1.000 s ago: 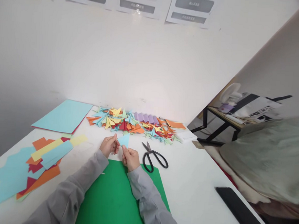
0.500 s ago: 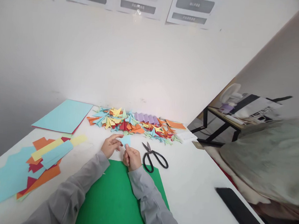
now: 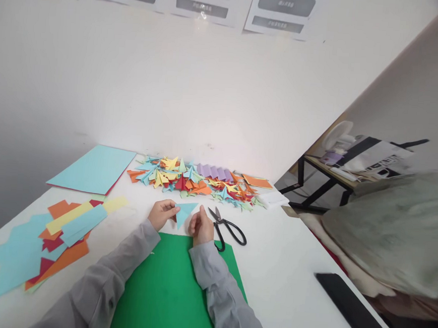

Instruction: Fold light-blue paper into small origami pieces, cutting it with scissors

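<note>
A small light-blue folded paper triangle (image 3: 185, 214) is pinched at its left side by my left hand (image 3: 163, 214). Just right of the paper, my right hand (image 3: 202, 227) is raised with its fingers apart and holds nothing. Both hands are over the far edge of a green sheet (image 3: 167, 286). Black-handled scissors (image 3: 224, 227) lie beside my right hand, their blades pointing away and partly spread; my hand and sleeve cover some of one handle loop.
Folded paper planes (image 3: 182, 179) in several colours are heaped along the wall, with a purple pleated paper (image 3: 214, 172) among them. Coloured paper scraps (image 3: 57, 242) lie left, below a blue sheet (image 3: 93, 169). A black strip (image 3: 359, 314) lies at the right edge. A person's clothing (image 3: 391, 233) shows beyond.
My right hand has let go of the blue paper and moved slightly right, its fingers opening. My left hand now grips the paper, which is turned and shows as a triangle.
</note>
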Tool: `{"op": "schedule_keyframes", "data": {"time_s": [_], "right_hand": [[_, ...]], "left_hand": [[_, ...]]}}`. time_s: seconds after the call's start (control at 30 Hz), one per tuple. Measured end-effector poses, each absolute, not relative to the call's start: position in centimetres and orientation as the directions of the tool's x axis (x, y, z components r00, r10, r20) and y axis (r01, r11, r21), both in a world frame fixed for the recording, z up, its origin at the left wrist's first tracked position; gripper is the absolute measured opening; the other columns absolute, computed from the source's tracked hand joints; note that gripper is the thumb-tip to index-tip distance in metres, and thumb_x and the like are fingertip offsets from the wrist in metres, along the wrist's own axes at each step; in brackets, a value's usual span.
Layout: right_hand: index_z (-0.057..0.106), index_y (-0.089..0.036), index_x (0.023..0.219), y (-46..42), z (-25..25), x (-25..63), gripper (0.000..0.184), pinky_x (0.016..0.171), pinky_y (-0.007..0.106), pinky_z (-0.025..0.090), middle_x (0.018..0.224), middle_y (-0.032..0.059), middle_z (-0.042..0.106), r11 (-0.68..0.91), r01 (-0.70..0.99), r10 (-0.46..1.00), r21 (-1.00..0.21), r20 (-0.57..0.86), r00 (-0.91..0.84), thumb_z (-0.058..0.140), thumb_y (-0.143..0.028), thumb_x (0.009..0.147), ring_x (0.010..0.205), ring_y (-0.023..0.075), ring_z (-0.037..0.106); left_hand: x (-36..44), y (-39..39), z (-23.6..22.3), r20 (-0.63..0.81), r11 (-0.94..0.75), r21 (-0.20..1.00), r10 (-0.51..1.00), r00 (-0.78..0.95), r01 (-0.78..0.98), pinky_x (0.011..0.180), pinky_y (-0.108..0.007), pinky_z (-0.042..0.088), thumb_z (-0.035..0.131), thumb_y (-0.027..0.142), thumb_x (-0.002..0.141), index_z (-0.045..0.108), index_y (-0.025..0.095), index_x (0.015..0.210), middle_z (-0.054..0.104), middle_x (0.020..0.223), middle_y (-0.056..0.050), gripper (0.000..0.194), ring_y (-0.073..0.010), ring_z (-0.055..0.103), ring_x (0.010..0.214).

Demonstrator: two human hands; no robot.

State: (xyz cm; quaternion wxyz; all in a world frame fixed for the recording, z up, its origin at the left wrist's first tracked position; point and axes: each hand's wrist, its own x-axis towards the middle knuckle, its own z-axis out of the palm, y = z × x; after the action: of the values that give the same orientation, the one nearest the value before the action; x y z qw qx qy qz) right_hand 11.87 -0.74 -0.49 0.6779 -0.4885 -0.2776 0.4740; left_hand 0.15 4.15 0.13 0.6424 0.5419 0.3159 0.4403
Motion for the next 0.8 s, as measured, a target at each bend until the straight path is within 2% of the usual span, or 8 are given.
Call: {"op": "schedule_keyframes", "data": {"time_s": [0.1,0.23,0.33,0.47,0.63,0.8], "right_hand": [[0.047,-0.016,0.056,-0.6,-0.4,11.7,0.041,0.027,0.018,0.023,0.037,-0.0053,0.045,0.072,-0.479,0.910,-0.875,-0.139,0.391,0.051,-0.056,0.062,0.025,0.0056,0.036],[0.046,-0.017,0.060,-0.7,-0.1,11.5,0.045,0.028,0.018,0.025,0.041,-0.0054,0.046,0.096,-0.515,0.917,-0.852,-0.126,0.379,0.047,-0.062,0.061,0.028,0.0067,0.040],[0.047,-0.017,0.062,-0.8,-0.4,11.6,0.038,0.029,0.017,0.025,0.038,-0.0065,0.046,0.093,-0.436,0.925,-0.895,-0.084,0.369,0.053,-0.055,0.061,0.029,0.0061,0.039],[0.042,-0.017,0.049,-0.8,-1.2,11.7,0.034,0.031,0.016,0.024,0.031,-0.0070,0.044,0.076,-0.257,0.934,-0.963,-0.021,0.356,0.062,-0.042,0.059,0.028,0.0042,0.035],[0.038,-0.017,0.045,-0.7,-1.5,11.7,0.036,0.031,0.017,0.025,0.030,-0.0067,0.043,0.032,-0.246,0.927,-0.969,-0.064,0.370,0.060,-0.042,0.059,0.026,0.0049,0.035],[0.045,-0.017,0.051,-0.6,-1.6,11.7,0.033,0.031,0.019,0.029,0.032,-0.0069,0.044,-0.002,-0.269,0.918,-0.963,-0.109,0.381,0.062,-0.045,0.057,0.028,0.0066,0.038]], "left_hand": [[0.2,4.1,0.0,0.043,0.057,0.975,0.902,0.430,-0.217,0.044,-0.024,0.043,0.065,0.035,0.056,0.052,0.012,0.059,0.052,0.045,0.002,0.026,-0.0096,0.050,0.041],[0.3,4.2,-0.1,0.033,0.064,0.977,0.898,0.439,-0.203,0.042,-0.024,0.042,0.064,0.036,0.056,0.050,0.013,0.057,0.051,0.041,0.003,0.027,-0.0095,0.049,0.038],[0.2,4.2,0.0,0.028,0.063,0.980,0.895,0.445,-0.190,0.041,-0.024,0.042,0.063,0.036,0.057,0.049,0.013,0.057,0.050,0.039,0.003,0.027,-0.0098,0.049,0.037],[0.4,4.1,0.0,0.030,0.049,0.986,0.889,0.458,-0.160,0.042,-0.022,0.041,0.062,0.037,0.059,0.048,0.013,0.054,0.051,0.041,0.002,0.028,-0.0092,0.049,0.039],[0.6,3.9,0.1,0.032,0.036,0.989,0.896,0.443,-0.145,0.043,-0.021,0.041,0.060,0.040,0.059,0.054,0.012,0.063,0.052,0.046,0.003,0.029,-0.0088,0.049,0.042],[0.5,3.7,0.4,0.074,-0.027,0.993,0.897,0.437,-0.112,0.043,-0.020,0.038,0.062,0.038,0.057,0.053,0.012,0.056,0.049,0.043,0.003,0.028,-0.0071,0.045,0.041]]}}
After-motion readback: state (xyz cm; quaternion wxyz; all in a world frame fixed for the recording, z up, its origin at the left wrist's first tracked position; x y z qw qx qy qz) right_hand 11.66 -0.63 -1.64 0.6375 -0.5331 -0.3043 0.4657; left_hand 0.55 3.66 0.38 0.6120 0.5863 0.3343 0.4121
